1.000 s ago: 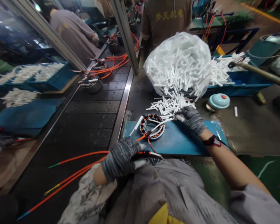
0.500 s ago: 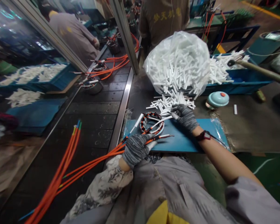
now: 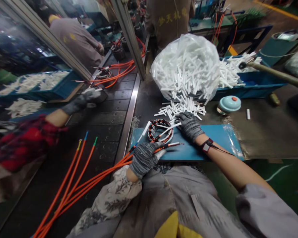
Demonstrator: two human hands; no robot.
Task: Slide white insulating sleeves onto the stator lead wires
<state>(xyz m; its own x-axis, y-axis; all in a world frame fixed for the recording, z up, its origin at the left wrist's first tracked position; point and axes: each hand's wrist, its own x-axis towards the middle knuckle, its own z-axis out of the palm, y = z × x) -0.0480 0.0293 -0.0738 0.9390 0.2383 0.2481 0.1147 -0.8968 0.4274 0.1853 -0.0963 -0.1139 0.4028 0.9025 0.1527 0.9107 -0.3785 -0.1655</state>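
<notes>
A gloved left hand (image 3: 144, 158) grips an orange cable (image 3: 167, 146) beside a wire-wound ring (image 3: 160, 131) on a blue mat (image 3: 203, 142), while the right hand (image 3: 188, 125) reaches to loose white tubes (image 3: 186, 107) spilling from a clear bag (image 3: 186, 66); a co-worker's gloved hand (image 3: 85, 99) extends over the neighboring line (image 3: 101, 122).

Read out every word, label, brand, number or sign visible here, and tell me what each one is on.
"梦天机电", in yellow characters across the back of the brown work shirt of the person standing behind the clear plastic bag of white tubes; the first character is the least clear.
Yellow marks on the back of the grey work shirt of the person bending at upper left: too blurred to read.
I can make out no other text.
</notes>
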